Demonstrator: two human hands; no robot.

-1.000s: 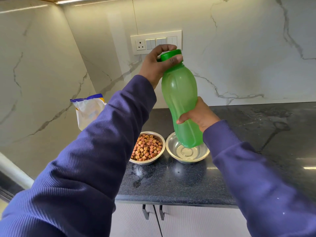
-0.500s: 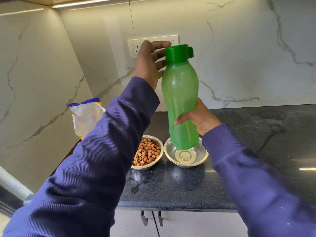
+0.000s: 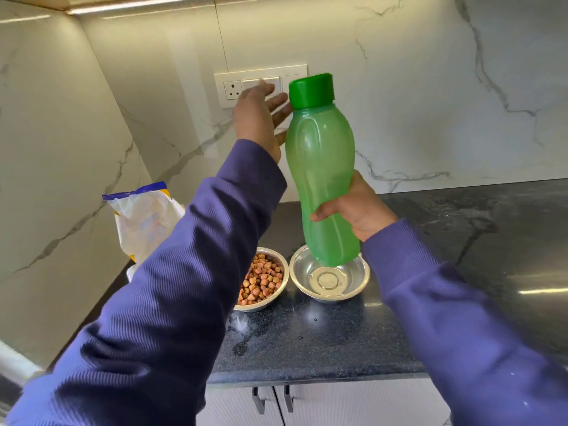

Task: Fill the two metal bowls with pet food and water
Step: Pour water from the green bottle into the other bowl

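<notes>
My right hand (image 3: 353, 207) grips a green plastic bottle (image 3: 322, 167) around its lower half and holds it nearly upright above the counter. A dark green cap (image 3: 312, 91) sits on its neck. My left hand (image 3: 259, 118) is raised just left of the cap with fingers spread, holding nothing. Below, two metal bowls stand side by side on the black counter (image 3: 307, 342). The left bowl (image 3: 278, 298) is full of brown kibble. The right bowl (image 3: 329, 279) looks shiny inside; the bottle's base hides its far rim.
A white pet food bag (image 3: 144, 222) with a blue top stands at the left by the marble wall. A switch panel (image 3: 233, 87) is on the wall behind my left hand. Wet patches lie on the counter. Cabinet handles (image 3: 272, 401) show below the front edge.
My left hand let go of the cap and opened beside it. The bottle went from tilted to nearly upright and its cap now faces differently.
</notes>
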